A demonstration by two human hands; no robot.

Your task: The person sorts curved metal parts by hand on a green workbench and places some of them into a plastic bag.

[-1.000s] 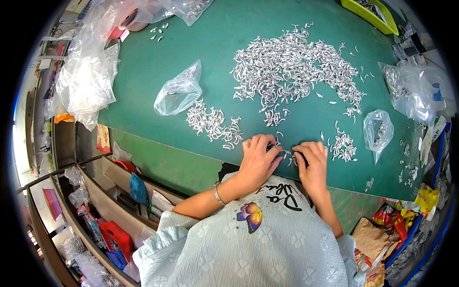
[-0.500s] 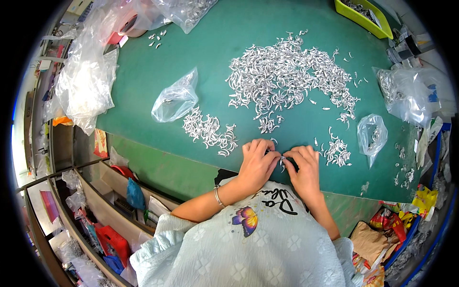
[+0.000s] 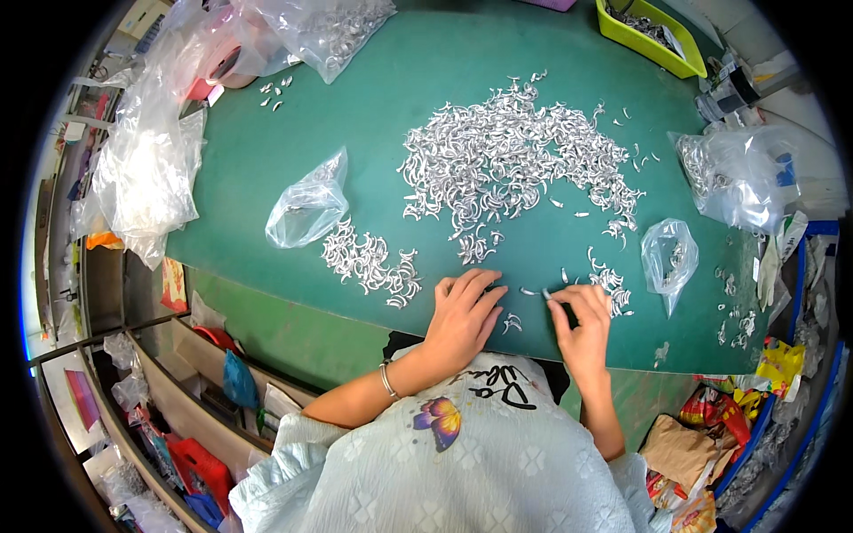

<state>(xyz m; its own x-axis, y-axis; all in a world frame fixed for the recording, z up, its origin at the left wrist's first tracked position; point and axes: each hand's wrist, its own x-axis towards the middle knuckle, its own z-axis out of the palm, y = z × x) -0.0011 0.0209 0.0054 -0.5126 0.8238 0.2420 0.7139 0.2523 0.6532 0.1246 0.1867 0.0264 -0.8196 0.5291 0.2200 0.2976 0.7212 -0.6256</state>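
My left hand (image 3: 462,311) rests on the green table with its fingers bent and apart, nothing visible in them. Just below its fingertips lie a few small curved silver metal pieces (image 3: 512,322). To the right, the thumb and index finger of my right hand (image 3: 582,324) close on a tiny silver metal piece (image 3: 546,294) at the tabletop. A single curved piece (image 3: 529,291) lies between the two hands. Beyond them spreads a large heap of such pieces (image 3: 498,160). Smaller piles sit left of my left hand (image 3: 369,265) and beside my right hand (image 3: 609,286).
Open clear plastic bags stand on the table (image 3: 311,209), one at left and another (image 3: 669,258) at right. A fuller bag (image 3: 737,178) lies at the right edge. A yellow-green tray (image 3: 644,40) stands far right. Compartments with assorted goods (image 3: 204,426) are below left.
My hands were together over a small piece; now they are apart, the left one opened. The view has shifted slightly, and loose pieces show on the table between and below the hands.
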